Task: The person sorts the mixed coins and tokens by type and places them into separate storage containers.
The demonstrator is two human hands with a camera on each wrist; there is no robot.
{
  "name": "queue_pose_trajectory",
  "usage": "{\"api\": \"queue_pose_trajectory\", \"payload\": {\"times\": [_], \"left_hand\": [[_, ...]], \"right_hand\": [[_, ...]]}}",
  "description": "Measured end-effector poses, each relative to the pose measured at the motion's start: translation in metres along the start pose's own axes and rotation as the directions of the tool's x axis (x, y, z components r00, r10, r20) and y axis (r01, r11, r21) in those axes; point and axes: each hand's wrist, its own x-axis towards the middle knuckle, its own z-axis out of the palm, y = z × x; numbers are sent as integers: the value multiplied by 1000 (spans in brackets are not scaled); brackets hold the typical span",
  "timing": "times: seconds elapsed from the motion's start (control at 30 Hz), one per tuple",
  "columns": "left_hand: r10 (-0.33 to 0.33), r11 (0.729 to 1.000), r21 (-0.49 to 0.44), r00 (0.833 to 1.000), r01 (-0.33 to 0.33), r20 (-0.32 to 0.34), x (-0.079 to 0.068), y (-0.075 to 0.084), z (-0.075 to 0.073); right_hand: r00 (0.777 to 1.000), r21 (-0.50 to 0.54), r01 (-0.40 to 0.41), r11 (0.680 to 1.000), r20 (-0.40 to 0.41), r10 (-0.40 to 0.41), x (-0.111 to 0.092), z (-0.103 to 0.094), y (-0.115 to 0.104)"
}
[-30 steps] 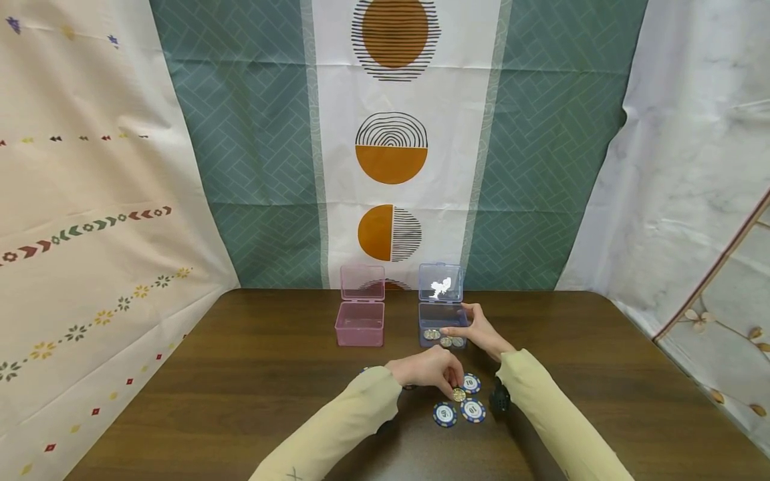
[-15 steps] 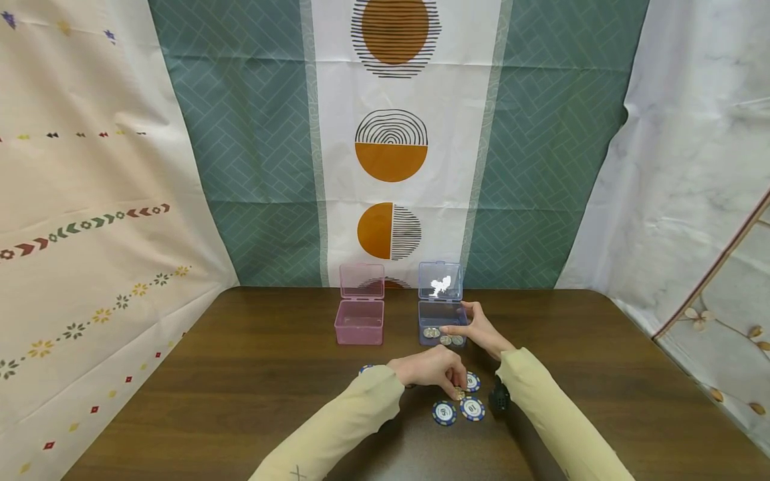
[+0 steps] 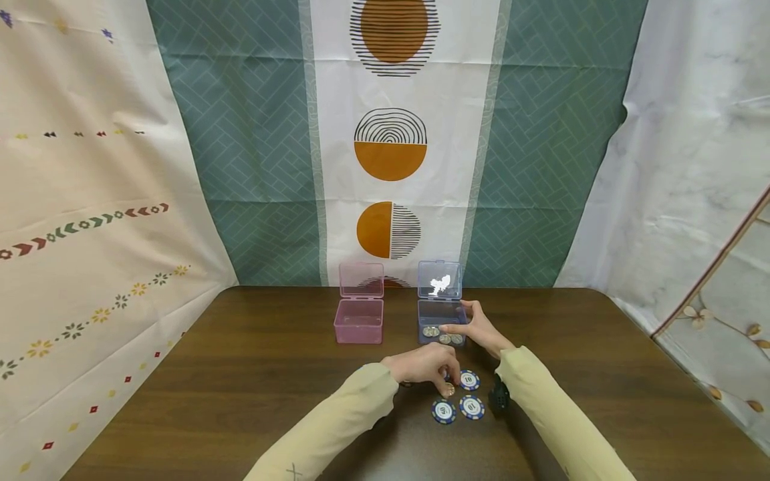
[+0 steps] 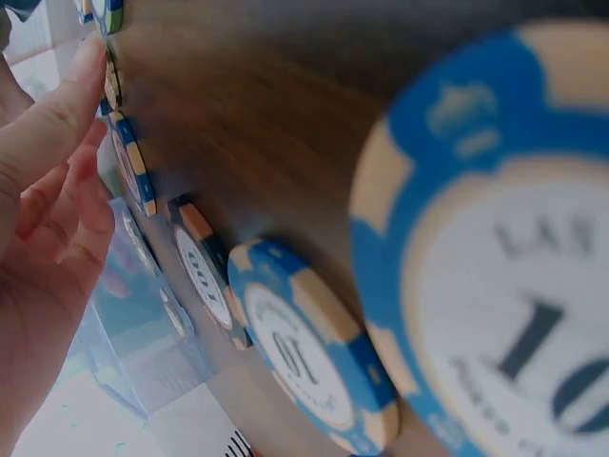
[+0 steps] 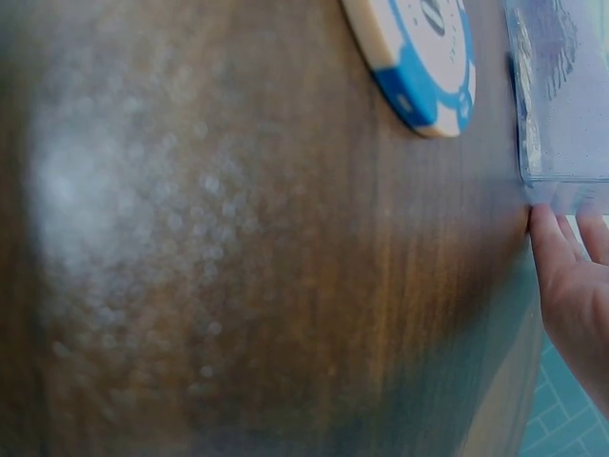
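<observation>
My left hand [image 3: 423,364] pinches a gold coin [image 3: 450,389] between thumb and fingers, low over the table among poker chips. In the left wrist view the coin [image 4: 112,81] shows edge-on at the thumb tip. Blue-and-white chips lie just right of that hand, including a "10" chip [image 3: 469,380], another "10" chip [image 3: 472,407] and a third chip [image 3: 444,411]. My right hand [image 3: 481,332] holds the right side of a clear blue-violet box [image 3: 442,309], thumb at its front and fingers farther back. Several coins [image 3: 430,331] lie inside; its lid stands up.
A pink see-through box [image 3: 359,334] with raised lid stands left of the blue-violet one. Beneath the left forearm, more chips are partly hidden; the left wrist view shows a black-and-orange "100" chip [image 4: 202,274] and a blue "10" chip [image 4: 300,352]. A patterned cloth hangs behind.
My left hand first closes in on the gold coin, then shifts slightly left with it, uncovering the upper "10" chip. The right hand stays at the box.
</observation>
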Motion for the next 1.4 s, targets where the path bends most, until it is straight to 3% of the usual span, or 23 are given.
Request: {"api": "queue_pose_trajectory", "payload": {"times": [0.47,0.6,0.87,1.13,1.4], "left_hand": [[-72,996,49,997,72,-12,0,1,-2],[-95,995,-35,995,95,-12,-1,4,-1],[-60,990,-127,997,53,-50,-5,4,-4],[-112,971,-221,990,91,-81,-11,0,-10],[-204,938,-318,963,141,-175,-18,-7,-18]], "right_hand": [[1000,-3,6,1000,-4,-6,1,0,-2],[1000,4,3,1000,-7,-3,0,1,-2],[1000,5,2,1000,-9,-2,-2,1,-2],[1000,10,5,1000,-2,-5,-3,1,-2],[1000,8,-3,1000,0,3,-3,1,-1]]}}
